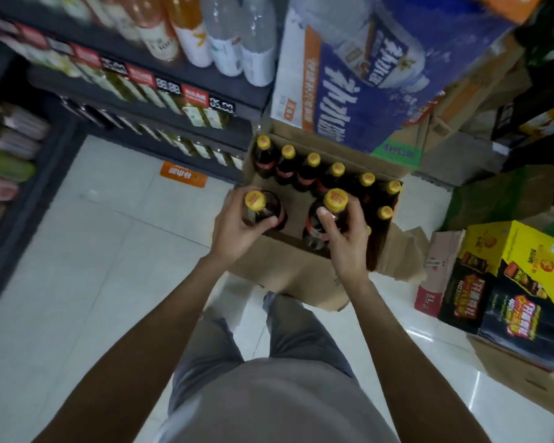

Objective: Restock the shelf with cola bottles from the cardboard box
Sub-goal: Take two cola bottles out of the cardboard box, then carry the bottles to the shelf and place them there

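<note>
An open cardboard box (288,273) stands on the floor in front of me. Inside it, several dark cola bottles with yellow caps stand upright along the far side and right side (312,169). My left hand (237,225) grips one cola bottle (259,207) by its shoulder at the box's near left corner. My right hand (346,238) grips a second cola bottle (331,207) just below its cap, over the middle of the box. Both held bottles are upright, their caps higher than the others. The shelf (160,100) runs along the upper left, stocked with bottles.
A blue and white carton (359,81) sits right behind the box. Yellow and black cartons (509,282) and more cardboard crowd the right side. Another rack of packets (7,161) lines the far left. White tiled floor (93,251) spreads between the shelves and me.
</note>
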